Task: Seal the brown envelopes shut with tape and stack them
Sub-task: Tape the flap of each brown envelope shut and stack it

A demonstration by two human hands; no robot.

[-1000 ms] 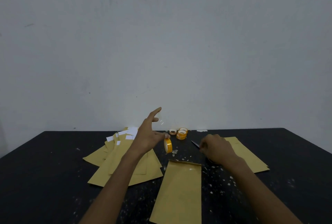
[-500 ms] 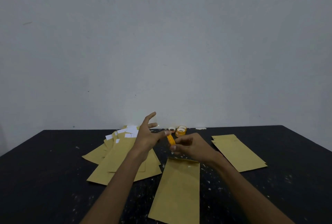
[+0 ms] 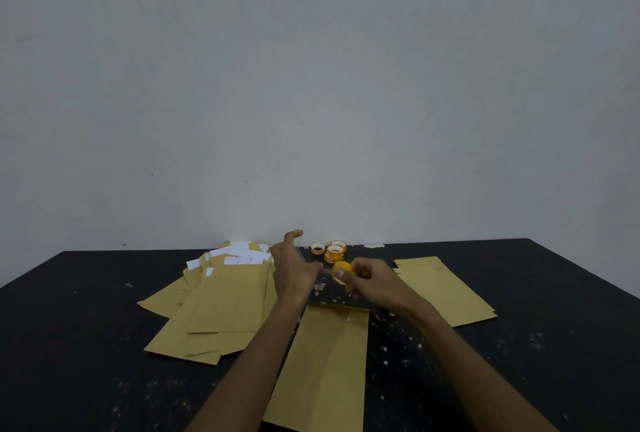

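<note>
left grip [image 3: 294, 268]: fingers spread loose beside the roll, nothing visibly held.
right grip [image 3: 372, 281]: pinched a small yellow roll of tape [image 3: 343, 270].
current: a flat brown paper envelope [image 3: 329, 362] lay on the black speckled table [image 3: 86, 345] under both arms, apparently untaped.
done: neat right-hand envelope stack [image 3: 446, 289], likely sealed.
remaining: fanned left-hand envelope pile [image 3: 221, 307], white slips showing, likely unsealed.

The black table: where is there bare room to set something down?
Bare table lies left of the fanned envelope pile and at near right, in front of the right stack. Crowded middle: left hand, right hand gripping tape roll, spare rolls, centre envelope.
</note>
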